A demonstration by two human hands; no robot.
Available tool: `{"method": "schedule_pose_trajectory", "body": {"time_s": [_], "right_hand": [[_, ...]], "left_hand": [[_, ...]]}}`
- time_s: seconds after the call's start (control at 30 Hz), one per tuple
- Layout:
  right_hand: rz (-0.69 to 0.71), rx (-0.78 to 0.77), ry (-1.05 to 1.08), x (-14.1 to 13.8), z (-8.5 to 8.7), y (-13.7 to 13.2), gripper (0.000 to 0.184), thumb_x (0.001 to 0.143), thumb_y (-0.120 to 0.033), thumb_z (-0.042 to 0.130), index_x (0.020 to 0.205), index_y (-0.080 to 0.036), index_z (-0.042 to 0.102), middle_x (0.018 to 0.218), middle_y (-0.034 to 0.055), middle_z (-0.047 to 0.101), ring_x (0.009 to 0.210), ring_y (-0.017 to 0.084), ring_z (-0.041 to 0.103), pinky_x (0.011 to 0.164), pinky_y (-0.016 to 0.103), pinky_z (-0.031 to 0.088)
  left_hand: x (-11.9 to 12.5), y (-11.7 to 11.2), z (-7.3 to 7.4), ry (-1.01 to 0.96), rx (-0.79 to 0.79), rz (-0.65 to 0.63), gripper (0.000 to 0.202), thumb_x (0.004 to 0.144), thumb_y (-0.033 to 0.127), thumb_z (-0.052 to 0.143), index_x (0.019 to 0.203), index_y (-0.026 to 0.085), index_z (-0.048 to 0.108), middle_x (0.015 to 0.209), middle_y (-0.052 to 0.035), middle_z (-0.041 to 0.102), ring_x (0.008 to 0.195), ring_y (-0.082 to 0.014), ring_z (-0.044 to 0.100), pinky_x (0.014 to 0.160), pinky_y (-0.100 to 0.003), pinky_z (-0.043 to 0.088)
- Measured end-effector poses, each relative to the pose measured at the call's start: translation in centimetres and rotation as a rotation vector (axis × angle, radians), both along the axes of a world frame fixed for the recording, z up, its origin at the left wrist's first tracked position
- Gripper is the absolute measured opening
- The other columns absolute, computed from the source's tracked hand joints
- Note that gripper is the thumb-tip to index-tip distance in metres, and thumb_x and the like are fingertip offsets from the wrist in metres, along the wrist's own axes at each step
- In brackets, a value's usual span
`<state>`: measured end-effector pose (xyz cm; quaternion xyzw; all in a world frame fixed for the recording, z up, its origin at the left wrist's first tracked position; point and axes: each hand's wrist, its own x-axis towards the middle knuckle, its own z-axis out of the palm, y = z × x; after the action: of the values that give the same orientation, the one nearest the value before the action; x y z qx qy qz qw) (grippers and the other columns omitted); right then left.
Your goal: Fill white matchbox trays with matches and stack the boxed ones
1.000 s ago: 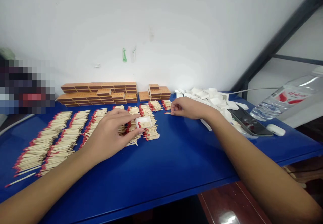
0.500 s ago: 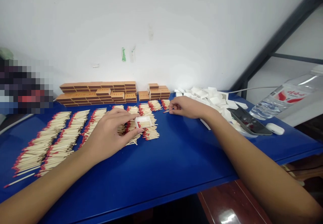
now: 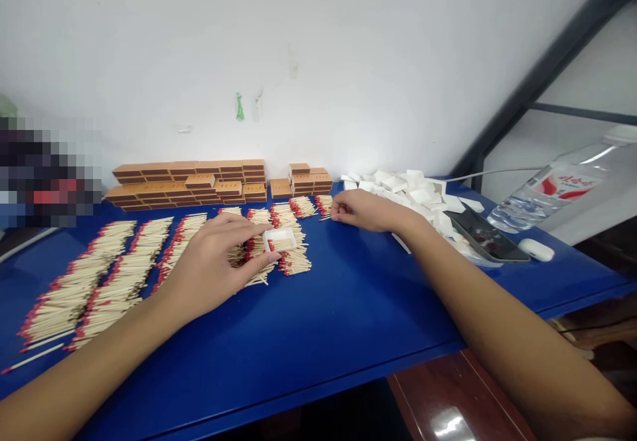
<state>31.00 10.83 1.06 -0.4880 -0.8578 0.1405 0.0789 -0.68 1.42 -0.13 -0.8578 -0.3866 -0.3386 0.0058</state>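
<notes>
My left hand (image 3: 219, 249) holds a small white matchbox tray (image 3: 280, 234) between thumb and fingers, above rows of matches. A few red-headed matches lie inside the tray. My right hand (image 3: 358, 209) has its fingers curled and pinched at the right end of a small pile of matches (image 3: 323, 205) near the back. Whatever is between those fingertips is hidden. Directly beneath and beside the tray lies another pile of loose matches (image 3: 296, 262).
Long rows of matches (image 3: 87, 282) cover the left of the blue table (image 3: 298, 341). Stacked brown matchboxes (image 3: 189, 186) line the wall. On the right are a heap of white trays (image 3: 413, 186), a phone (image 3: 490, 232), a white earphone case (image 3: 536, 249) and a tilted water bottle (image 3: 552, 186).
The whole view has shifted slightly. Both hands keep nearly the same places, the left still on the tray and the right still at the small match pile.
</notes>
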Motion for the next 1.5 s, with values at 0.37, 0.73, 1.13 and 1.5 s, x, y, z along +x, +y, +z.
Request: {"method": "schedule_pose_trajectory", "body": {"time_s": [0.37,0.73,1.13,1.5], "right_hand": [[0.05,0.035,0.044,-0.1,-0.8,0.5,0.008,0.092,-0.025,0.058,0.091,-0.019,0.063,0.08,0.0029,0.066,0.068,0.015,0.054,0.063,0.028,0.036],[0.001,0.008,-0.027,-0.1,-0.1,0.0,0.008,0.092,-0.02,0.056,0.089,-0.019,0.063,0.086,0.0056,0.069,0.072,0.017,0.057,0.065,0.028,0.038],[-0.009,0.01,-0.037,0.0,-0.1,0.1,0.009,0.092,-0.017,0.055,0.087,-0.019,0.062,0.089,0.0065,0.069,0.073,0.017,0.056,0.066,0.029,0.038],[0.216,0.186,0.314,-5.2,1.7,-5.1,0.009,0.1,-0.026,0.053,0.095,-0.02,0.058,0.093,0.004,0.063,0.08,0.016,0.055,0.071,0.029,0.04]], "left_hand": [[0.0,0.1,-0.1,-0.001,0.022,0.002,0.034,0.092,0.045,0.072,0.117,0.022,0.073,0.102,-0.0043,0.077,0.097,-0.0231,0.066,0.091,-0.04,0.051],[0.0,0.0,0.1,-0.003,-0.008,-0.011,0.034,0.092,0.043,0.072,0.117,0.02,0.073,0.098,-0.0043,0.076,0.096,-0.0237,0.065,0.091,-0.039,0.05],[0.1,0.0,0.1,0.011,0.002,-0.009,0.034,0.091,0.042,0.073,0.116,0.019,0.073,0.098,-0.0037,0.076,0.095,-0.0224,0.064,0.089,-0.037,0.049],[0.0,0.0,-0.3,-0.02,-0.018,-0.019,0.033,0.09,0.039,0.075,0.117,0.02,0.073,0.102,-0.005,0.075,0.099,-0.0227,0.064,0.091,-0.037,0.05]]}}
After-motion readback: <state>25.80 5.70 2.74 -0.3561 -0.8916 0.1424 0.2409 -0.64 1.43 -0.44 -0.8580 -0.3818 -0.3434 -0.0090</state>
